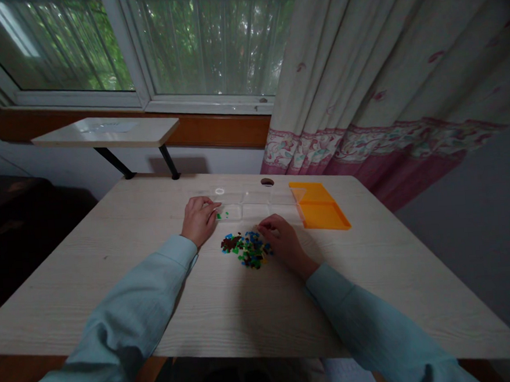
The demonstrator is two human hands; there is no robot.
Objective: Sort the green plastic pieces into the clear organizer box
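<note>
A small heap of loose plastic pieces (253, 250), blue, green, brown and a few yellow, lies on the table. At its upper right edge, my right hand (283, 240) has thumb and fingertips drawn together in a pinch; what they hold is too small to make out. My left hand (199, 219) rests at the left end of a clear compartment box (256, 210). Its fingers are bent and the fingertips close over the front left compartment, with anything between them hidden. A few green pieces (222, 215) lie in that compartment.
Right of the clear box lies an orange tray (323, 206), partly overlapped by clear plastic. A round cable hole (267, 182) is near the back edge of the wooden table (193, 311). A raised shelf (146, 131) stands back left. A curtain (319, 111) hangs behind.
</note>
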